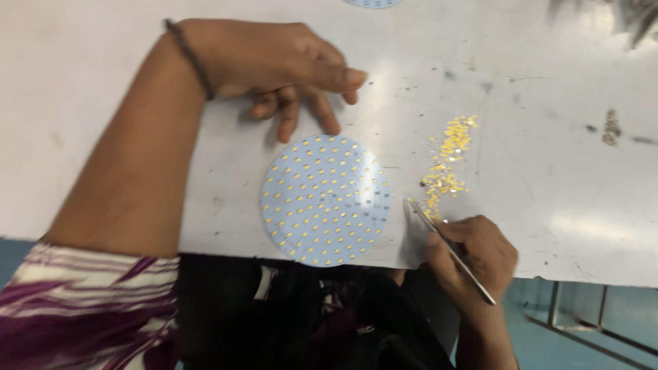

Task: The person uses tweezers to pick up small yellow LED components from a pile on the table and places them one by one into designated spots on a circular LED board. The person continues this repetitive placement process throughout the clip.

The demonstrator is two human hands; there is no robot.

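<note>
A round white circuit board dotted with many small yellow chips lies flat near the table's front edge. My left hand rests on the table just behind the board, fingers curled downward, fingertips close to the board's far rim, holding nothing. My right hand grips thin metal tweezers, their tip pointing up-left at the table just right of the board. A loose scatter of tiny yellow chips lies on the table beyond the tweezers' tip.
The white worktable shows stains and specks. Another round board's edge peeks in at the top. A dark bracelet sits on my left wrist. Below the table edge are dark clothing and a bluish floor.
</note>
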